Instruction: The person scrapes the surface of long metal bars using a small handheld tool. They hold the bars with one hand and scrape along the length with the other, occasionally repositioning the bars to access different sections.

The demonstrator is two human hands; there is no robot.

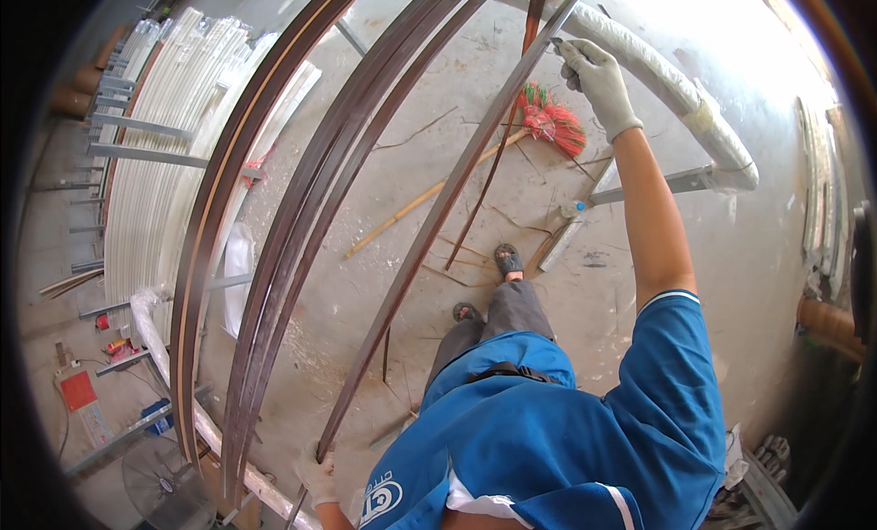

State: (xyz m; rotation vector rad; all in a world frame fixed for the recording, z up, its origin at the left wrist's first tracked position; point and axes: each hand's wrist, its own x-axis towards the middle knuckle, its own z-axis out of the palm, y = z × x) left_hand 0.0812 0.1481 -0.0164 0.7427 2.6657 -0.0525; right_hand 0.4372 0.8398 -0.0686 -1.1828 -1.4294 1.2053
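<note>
1. Left hand (318,475), gloved, grasps 1 brown strip (457,187) slanting forward-right, seemingly steadying it.
2. Right hand (592,73): fingers curled near strip's far end; hold unclear.
3. Left of grip: bundled strips (301,196).

On the grey floor (731,283), a broom (559,132) with red and green bristles and a long yellowish handle; near its bristles, a small bottle cap (579,206), blue. Along the left, a stack of long white strips (164,201). At lower left, a round fan (164,484), just beside a blue box (157,417). At far right, a brown roll (827,327).
</note>
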